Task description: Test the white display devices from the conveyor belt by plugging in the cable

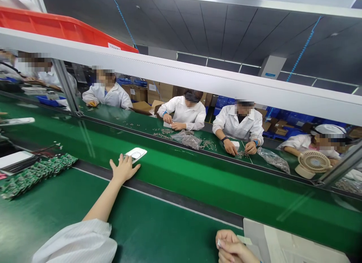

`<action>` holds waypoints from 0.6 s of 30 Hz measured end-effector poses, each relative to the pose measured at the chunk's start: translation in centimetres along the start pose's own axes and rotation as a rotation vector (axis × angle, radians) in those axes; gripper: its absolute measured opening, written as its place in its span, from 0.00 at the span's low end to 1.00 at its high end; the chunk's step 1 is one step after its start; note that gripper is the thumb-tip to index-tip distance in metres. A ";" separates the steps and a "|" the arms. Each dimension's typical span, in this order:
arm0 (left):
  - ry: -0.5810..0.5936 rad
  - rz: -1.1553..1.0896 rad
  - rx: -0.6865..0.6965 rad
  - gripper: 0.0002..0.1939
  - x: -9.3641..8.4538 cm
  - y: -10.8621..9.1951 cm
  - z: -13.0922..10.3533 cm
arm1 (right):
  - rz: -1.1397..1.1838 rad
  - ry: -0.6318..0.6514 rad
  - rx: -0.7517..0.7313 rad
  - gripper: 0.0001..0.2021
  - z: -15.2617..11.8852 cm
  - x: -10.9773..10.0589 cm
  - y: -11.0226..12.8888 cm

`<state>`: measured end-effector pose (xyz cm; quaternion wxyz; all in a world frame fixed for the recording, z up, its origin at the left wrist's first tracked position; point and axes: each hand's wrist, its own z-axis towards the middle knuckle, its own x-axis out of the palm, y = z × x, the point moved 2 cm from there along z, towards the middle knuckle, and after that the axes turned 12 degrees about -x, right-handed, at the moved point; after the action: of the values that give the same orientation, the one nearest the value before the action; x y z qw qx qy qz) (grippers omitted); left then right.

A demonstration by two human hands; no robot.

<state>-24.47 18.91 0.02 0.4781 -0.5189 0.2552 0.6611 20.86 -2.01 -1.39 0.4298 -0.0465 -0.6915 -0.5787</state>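
My left hand (123,168) reaches out over the near edge of the green belt, fingers spread. Its fingertips are at a white rounded plastic case (137,154) with a thin dark wire in it; I cannot tell whether they touch. At the lower right my right hand (232,248) has thumb and fingers pinched together on a small white piece (218,243), too small to name. Beside that hand lie pale flat sheets (271,236).
Green circuit boards (39,174) lie in a row at the left, by a white panel (17,160). Across the belt (181,172), co-workers in white coats handle small metal parts (207,144) and plastic bags (188,139). A fan (313,162) stands right. A shelf beam (181,76) crosses overhead, with a red bin (65,27).
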 end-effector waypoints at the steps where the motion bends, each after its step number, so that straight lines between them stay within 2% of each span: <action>1: 0.055 -0.010 -0.009 0.32 0.1 -0.1 0.2 | -0.002 -0.002 -0.002 0.08 0.0 0.0 0.0; 4: 0.145 -0.063 -0.038 0.30 -0.1 -0.3 0.7 | -0.007 0.001 -0.011 0.07 0.0 -0.2 -0.1; 9: 0.101 -0.078 0.000 0.28 -0.7 -0.4 0.9 | -0.004 0.008 -0.002 0.08 0.1 -0.4 -0.1; 14: 0.105 -0.041 0.098 0.21 0.0 -0.6 1.5 | -0.021 0.017 -0.001 0.09 0.2 -0.3 0.0; 18: 0.105 -0.085 0.139 0.20 0.2 -0.8 1.8 | -0.030 0.010 -0.003 0.09 0.3 -0.2 0.1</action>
<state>-24.52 20.83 0.56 0.5264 -0.5290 0.3028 0.5928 20.88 -1.67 -1.46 0.4244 -0.0341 -0.6892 -0.5862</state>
